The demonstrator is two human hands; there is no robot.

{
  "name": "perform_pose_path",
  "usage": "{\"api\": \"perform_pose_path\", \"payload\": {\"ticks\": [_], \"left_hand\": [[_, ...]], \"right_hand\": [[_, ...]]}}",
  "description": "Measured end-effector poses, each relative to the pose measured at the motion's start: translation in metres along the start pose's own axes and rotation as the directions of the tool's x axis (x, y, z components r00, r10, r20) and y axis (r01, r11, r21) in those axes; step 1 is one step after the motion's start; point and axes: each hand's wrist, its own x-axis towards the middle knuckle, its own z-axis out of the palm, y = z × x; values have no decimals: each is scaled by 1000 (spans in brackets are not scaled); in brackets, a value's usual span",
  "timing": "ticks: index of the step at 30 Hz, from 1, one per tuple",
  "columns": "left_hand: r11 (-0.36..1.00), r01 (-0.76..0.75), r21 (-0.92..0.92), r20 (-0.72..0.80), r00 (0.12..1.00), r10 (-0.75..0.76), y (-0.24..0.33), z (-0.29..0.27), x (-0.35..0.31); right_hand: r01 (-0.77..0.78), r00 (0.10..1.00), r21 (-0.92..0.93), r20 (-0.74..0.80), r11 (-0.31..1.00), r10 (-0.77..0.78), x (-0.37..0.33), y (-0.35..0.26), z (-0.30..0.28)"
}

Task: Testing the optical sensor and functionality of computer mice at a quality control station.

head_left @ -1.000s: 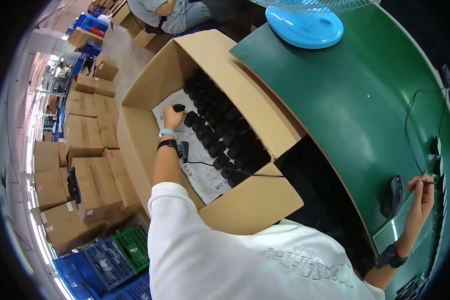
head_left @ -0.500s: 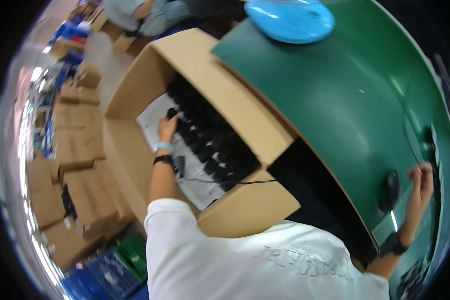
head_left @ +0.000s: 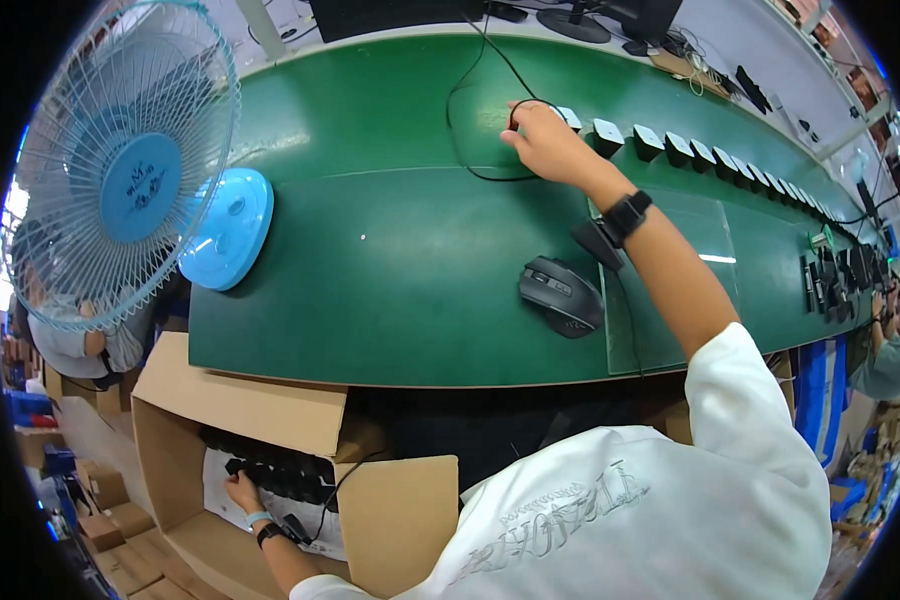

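My left hand (head_left: 241, 492) is down inside an open cardboard box (head_left: 397, 520), its fingers closed on a small black block-like piece (head_left: 235, 467). More black pieces (head_left: 288, 478) lie in rows beside it on white paper; their exact kind is too small to make out. Over the green table (head_left: 390, 270), my right hand (head_left: 550, 145) pinches a thin black cable (head_left: 454, 125) that loops away across the surface. Just beyond that hand, a row of black blocks with white tops (head_left: 647, 140) runs off to the right.
A blue fan (head_left: 135, 185) stands at the table's left end. A black computer mouse (head_left: 562, 296) and a dark object (head_left: 598, 243) lie below my right forearm. Monitors (head_left: 573, 22) stand along the back. Other people sit at the far left and far right.
The view has swung from the box toward the table, bringing the block row into sight. My left hand stays in the box on the black piece; my right hand still pinches the cable.
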Motion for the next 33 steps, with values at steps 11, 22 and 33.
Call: {"api": "perform_pose_path", "payload": {"ticks": [11,22,33], "left_hand": [[748,-577,-329,-570,753,330,308,-200,-125],[198,-539,-819,111,190,976,529,-75,-351],[264,-342,-902,154,316,936,495,-57,-354]], "right_hand": [[-189,980,-198,-94,962,173,-14,31,1],[-2,996,860,45,510,-72,-137,-187,-56],[-190,950,981,177,27,258,-171,-183,-28]]}}
